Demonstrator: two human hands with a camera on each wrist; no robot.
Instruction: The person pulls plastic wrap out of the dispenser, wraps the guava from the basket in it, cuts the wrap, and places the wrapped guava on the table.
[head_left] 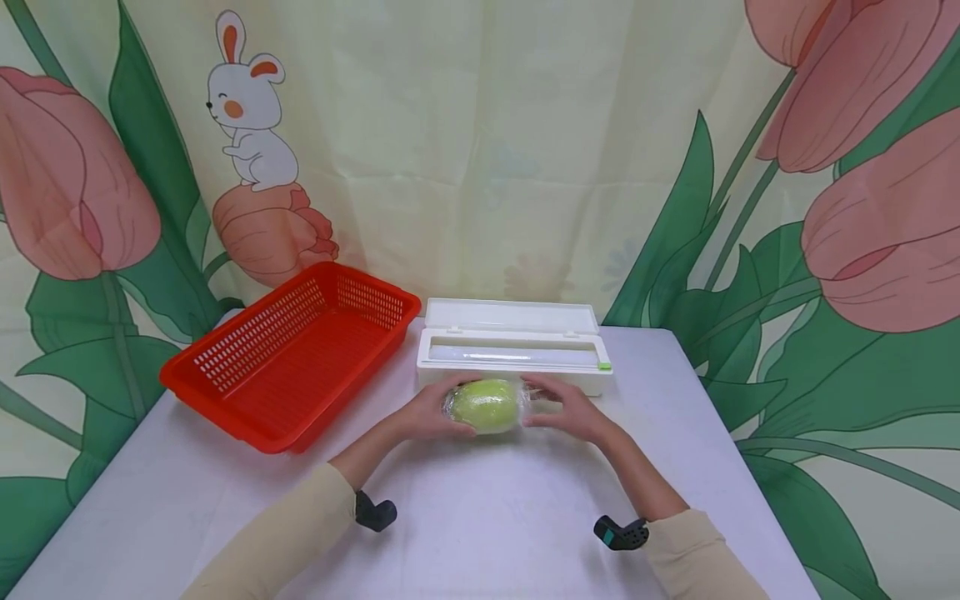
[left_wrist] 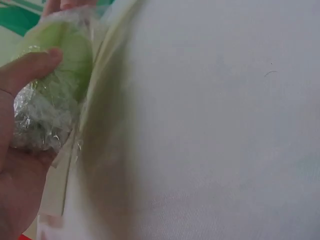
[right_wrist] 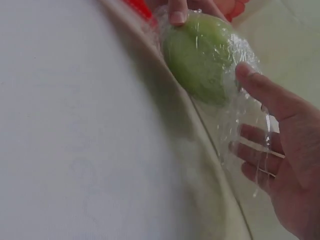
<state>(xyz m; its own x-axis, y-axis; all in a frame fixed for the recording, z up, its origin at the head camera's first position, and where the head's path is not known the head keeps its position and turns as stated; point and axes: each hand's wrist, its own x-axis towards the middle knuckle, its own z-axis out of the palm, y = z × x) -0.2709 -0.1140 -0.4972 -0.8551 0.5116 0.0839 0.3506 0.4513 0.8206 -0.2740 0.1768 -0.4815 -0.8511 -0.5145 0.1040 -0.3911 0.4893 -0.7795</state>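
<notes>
A pale green oval fruit (head_left: 486,406), wrapped in clear cling film (right_wrist: 244,50), is held between both hands above the table. My left hand (head_left: 435,414) grips its left end, with the thumb lying along the near side in the left wrist view. At the right end, my right hand (head_left: 570,414) pinches the film, its thumb against the wrapped tip. Loose film trails past the right hand's other fingers, which are spread in the right wrist view. Just behind the fruit stands a white cling film dispenser (head_left: 435,373), lid raised, with a film roll (head_left: 517,356) inside.
A red plastic basket (head_left: 213,408) with slotted walls sits at the back left, beside the dispenser. A white cloth covers the table (head_left: 480,525). Behind it hangs a curtain (head_left: 480,167) printed with tulips and a rabbit. Each wrist wears a small black camera (head_left: 375,512).
</notes>
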